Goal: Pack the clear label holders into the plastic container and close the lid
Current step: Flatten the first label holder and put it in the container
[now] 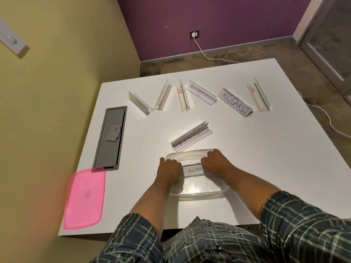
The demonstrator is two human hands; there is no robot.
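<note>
While gripping holder [193, 170], hands [190, 168] curled.

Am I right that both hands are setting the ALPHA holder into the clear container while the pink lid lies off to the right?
Not quite. In the head view both hands, left hand and right hand, do hold the ALPHA holder in the clear container, but the pink lid lies to the left.

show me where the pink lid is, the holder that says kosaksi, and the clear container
pink lid [84, 198], head view, middle of its top.
KOSAKSI holder [235, 102], head view, its lettered face.
clear container [199, 194], head view, near wall.
</note>
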